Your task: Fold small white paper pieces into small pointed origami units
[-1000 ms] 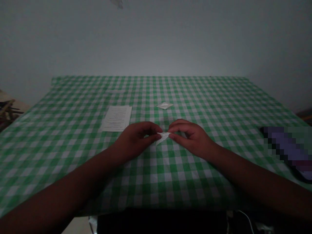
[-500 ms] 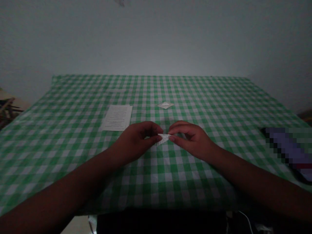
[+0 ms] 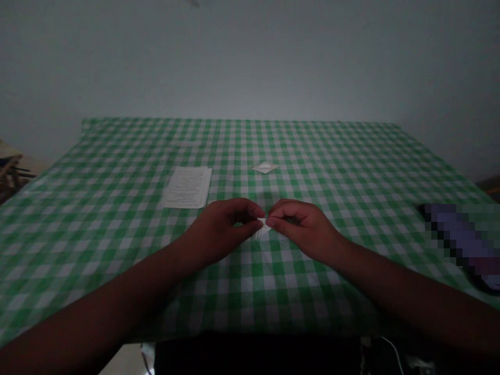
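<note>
My left hand (image 3: 221, 232) and my right hand (image 3: 302, 229) meet at the middle of the table, fingertips nearly touching. Between them both pinch a small folded piece of white paper (image 3: 261, 230), most of it hidden by my fingers. Farther off on the green-and-white gingham tablecloth (image 3: 250, 291) lies a small folded white paper diamond (image 3: 265, 167). A printed white sheet (image 3: 187, 187) lies up and to the left of my left hand, apart from it.
A dark phone (image 3: 457, 239), blurred and pixelated, lies at the table's right side. The wall rises behind the far table edge. Cables and a dark object show below the near edge, and a wooden item stands at far left.
My hands have drawn closer together, and the folded paper between them is now more covered by my fingers. The view has tilted slightly.
</note>
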`<state>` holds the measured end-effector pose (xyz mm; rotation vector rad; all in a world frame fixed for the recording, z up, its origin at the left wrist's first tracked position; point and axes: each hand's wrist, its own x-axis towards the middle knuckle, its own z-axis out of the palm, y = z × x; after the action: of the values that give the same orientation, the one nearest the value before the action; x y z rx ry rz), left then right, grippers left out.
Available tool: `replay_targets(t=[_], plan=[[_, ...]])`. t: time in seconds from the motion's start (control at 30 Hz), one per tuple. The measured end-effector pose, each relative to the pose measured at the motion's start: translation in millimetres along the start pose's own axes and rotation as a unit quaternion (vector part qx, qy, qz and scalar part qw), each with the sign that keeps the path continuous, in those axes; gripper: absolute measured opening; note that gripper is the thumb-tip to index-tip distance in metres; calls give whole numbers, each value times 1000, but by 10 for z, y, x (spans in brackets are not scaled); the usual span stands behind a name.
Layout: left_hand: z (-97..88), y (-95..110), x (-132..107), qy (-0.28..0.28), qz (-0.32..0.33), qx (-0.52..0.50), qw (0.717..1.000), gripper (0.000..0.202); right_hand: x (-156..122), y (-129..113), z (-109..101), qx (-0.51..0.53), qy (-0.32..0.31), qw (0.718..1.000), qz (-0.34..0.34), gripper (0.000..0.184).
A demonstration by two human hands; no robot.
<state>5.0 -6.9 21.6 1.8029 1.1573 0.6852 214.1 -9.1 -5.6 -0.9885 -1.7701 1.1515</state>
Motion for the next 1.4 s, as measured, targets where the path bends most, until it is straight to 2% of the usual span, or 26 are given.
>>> replay_targets(t=[0.43, 0.6, 0.7, 0.9, 1.03, 1.23, 1.4], plan=[[-7, 18, 30, -18, -25, 22, 999, 15, -1, 36, -2, 10, -16, 1000, 24, 18], [-67, 16, 51, -22, -30, 6, 999, 13, 31, 19, -108, -20, -79, 996, -32, 16], [-91, 16, 43, -28, -33, 11, 999, 13, 35, 6, -156, -40, -75, 995, -56, 14], [-92, -17, 11, -36, 1, 37, 999, 11, 15, 7, -143, -28, -74, 995, -56, 12], [-93, -11, -2, -34, 15, 55, 998, 12, 1, 8, -125, -14, -61, 997, -41, 13], [-92, 29, -11, -23, 14, 85, 996, 12, -3, -6, -93, 25, -19, 999, 33, 11], [-74, 16, -12, -28, 3, 79, 996, 12, 3, 4, -85, 36, -18, 998, 58, 10]])
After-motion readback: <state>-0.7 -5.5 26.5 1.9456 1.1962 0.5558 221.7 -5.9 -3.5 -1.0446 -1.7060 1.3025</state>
